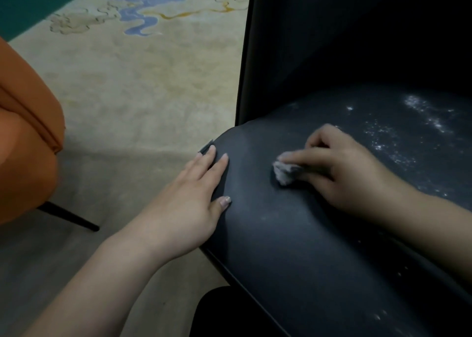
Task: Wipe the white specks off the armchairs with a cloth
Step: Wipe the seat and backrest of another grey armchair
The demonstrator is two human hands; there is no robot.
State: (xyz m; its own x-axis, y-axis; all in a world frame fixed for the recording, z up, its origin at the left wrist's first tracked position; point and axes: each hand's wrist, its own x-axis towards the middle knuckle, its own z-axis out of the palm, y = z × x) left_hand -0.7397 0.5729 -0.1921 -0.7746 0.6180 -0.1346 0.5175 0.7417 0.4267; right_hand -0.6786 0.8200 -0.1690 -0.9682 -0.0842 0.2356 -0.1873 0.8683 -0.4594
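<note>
A dark grey armchair (293,234) fills the right half of the view, its seat towards me and its tall back at the upper right. White specks (398,132) are scattered over the right part of the seat. My right hand (342,168) holds a small crumpled greyish cloth (284,172) and presses it on the seat near the left front. My left hand (194,198) lies flat with straight fingers on the seat's left edge.
An orange armchair (25,145) with a thin black leg (69,218) stands at the left. Between the two chairs lies a beige carpet (143,86) with blue and yellow patterns. A dark rounded shape (217,311) sits at the bottom centre.
</note>
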